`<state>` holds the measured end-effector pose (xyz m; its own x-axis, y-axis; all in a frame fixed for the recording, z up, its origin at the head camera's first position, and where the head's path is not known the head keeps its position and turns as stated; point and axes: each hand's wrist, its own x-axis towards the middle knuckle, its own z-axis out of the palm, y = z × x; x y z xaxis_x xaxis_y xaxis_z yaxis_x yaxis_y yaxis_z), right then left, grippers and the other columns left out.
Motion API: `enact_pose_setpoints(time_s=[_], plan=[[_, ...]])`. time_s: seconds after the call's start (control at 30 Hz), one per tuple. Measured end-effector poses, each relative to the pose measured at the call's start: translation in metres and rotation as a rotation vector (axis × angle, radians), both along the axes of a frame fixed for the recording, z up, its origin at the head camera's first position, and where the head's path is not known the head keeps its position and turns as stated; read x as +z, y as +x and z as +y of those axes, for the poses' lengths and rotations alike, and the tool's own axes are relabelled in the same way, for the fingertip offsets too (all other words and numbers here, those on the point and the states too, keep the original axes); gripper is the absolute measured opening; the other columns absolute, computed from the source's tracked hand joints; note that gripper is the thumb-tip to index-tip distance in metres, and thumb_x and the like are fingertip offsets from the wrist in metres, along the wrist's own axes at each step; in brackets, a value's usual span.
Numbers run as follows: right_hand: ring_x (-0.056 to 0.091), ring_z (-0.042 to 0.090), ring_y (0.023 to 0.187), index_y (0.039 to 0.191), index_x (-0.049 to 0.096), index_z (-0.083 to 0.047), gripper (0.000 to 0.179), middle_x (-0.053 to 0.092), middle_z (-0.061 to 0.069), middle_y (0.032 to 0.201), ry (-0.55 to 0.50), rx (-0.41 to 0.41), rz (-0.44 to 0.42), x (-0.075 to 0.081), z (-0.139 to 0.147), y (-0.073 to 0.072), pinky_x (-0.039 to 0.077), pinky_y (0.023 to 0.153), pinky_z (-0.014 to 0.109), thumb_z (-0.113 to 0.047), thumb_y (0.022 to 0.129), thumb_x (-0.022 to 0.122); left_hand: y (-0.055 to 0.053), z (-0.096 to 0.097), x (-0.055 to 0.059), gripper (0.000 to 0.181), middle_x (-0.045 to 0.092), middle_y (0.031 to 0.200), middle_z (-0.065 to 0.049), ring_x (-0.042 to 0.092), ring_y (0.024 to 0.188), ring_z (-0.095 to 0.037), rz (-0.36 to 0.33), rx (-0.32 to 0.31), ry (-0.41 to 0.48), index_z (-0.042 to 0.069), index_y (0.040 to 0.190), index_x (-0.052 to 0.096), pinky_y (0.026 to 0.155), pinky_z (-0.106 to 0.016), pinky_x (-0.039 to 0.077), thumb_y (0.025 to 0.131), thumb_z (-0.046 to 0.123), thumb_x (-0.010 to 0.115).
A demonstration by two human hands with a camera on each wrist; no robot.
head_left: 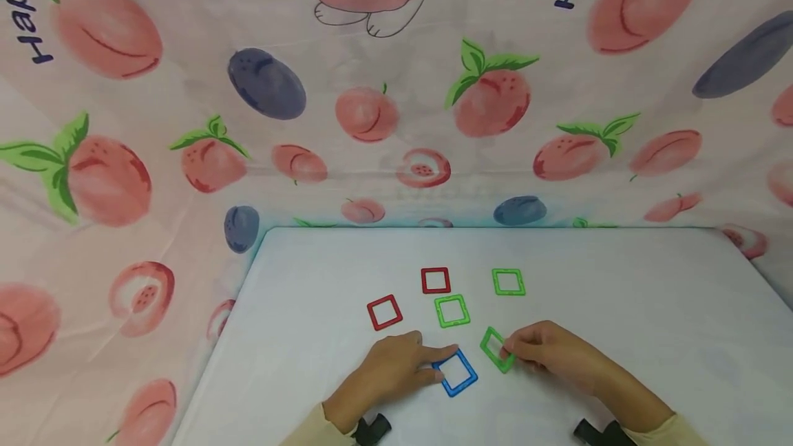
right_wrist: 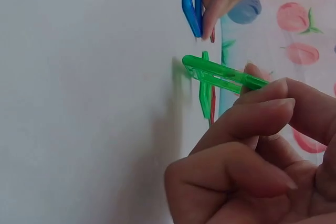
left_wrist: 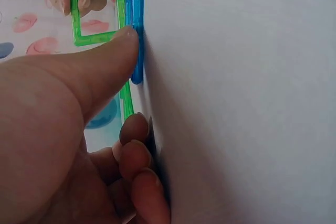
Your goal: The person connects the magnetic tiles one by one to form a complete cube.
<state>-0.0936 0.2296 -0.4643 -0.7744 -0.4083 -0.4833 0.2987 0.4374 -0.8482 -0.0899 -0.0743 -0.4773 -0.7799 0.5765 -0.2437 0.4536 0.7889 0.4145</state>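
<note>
Blue frame [head_left: 464, 387] and tilted green frame [head_left: 493, 360] held

Nearest, the left hand [head_left: 394, 367] pinches the blue frame on the white bench [head_left: 619, 281]. Just beside it, the right hand [head_left: 553, 352] pinches the tilted green frame. Beyond lie a nearer red frame [head_left: 389, 325] and nearer green frame [head_left: 455, 324], then a farther red frame [head_left: 436, 290] and farther green frame [head_left: 510, 292]. Past them shows fruit-printed cloth [head_left: 409, 67].

At the lower centre of the frame we see the left hand [head_left: 393, 367] gripping a blue square [head_left: 464, 387] over the white counter [head_left: 619, 281]. To its right, the right hand [head_left: 554, 349] pinches a green square [head_left: 493, 358]. Above them we find two red squares [head_left: 389, 323] and two more green ones [head_left: 455, 324]; fruit-printed cloth [head_left: 186, 33] fills the upper half.
</note>
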Motion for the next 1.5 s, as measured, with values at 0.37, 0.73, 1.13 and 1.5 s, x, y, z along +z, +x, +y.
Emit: enact_pose_setpoints(time_s=[0.37,0.73,1.13,1.5], plan=[[0.047,0.015,0.069,0.107,0.078,-0.006,0.029,0.058,-0.001,0.076,0.015,0.014,0.049,-0.005,-0.014,0.005,0.038,0.058,0.024,-0.032,0.099,0.068,0.0,0.001,-0.002,0.052,0.047,0.078,0.005,0.043,0.063,-0.01,-0.006,-0.002,0.003,0.058,0.14,0.049,0.058,-0.024,0.031,0.094,0.047,0.071],[0.048,0.017,0.07,0.109,0.078,-0.006,0.026,0.056,0.0,0.074,0.026,0.018,0.059,-0.007,-0.025,0.004,0.038,0.057,0.025,-0.028,0.1,0.067,-0.002,-0.002,-0.005,0.052,0.047,0.078,0.005,0.043,0.062,-0.011,-0.015,-0.012,-0.006,0.057,0.141,0.049,0.056,-0.024,0.031,0.094,0.048,0.07],[0.051,0.017,0.07,0.108,0.078,-0.006,0.028,0.061,0.002,0.075,0.009,0.038,0.051,-0.005,-0.031,-0.006,0.04,0.058,0.025,-0.03,0.1,0.067,-0.007,-0.003,-0.001,0.052,0.047,0.078,0.004,0.043,0.062,-0.011,-0.015,-0.013,-0.02,0.057,0.141,0.05,0.057,-0.024,0.032,0.094,0.048,0.07],[0.056,0.017,0.073,0.1,0.078,-0.01,0.024,0.064,0.004,0.075,0.039,0.107,0.097,0.003,-0.042,-0.001,0.046,0.063,0.027,-0.031,0.099,0.067,-0.006,-0.001,0.0,0.052,0.047,0.076,0.004,0.041,0.059,-0.011,-0.02,0.001,-0.006,0.057,0.139,0.052,0.055,-0.024,0.031,0.092,0.049,0.072]])
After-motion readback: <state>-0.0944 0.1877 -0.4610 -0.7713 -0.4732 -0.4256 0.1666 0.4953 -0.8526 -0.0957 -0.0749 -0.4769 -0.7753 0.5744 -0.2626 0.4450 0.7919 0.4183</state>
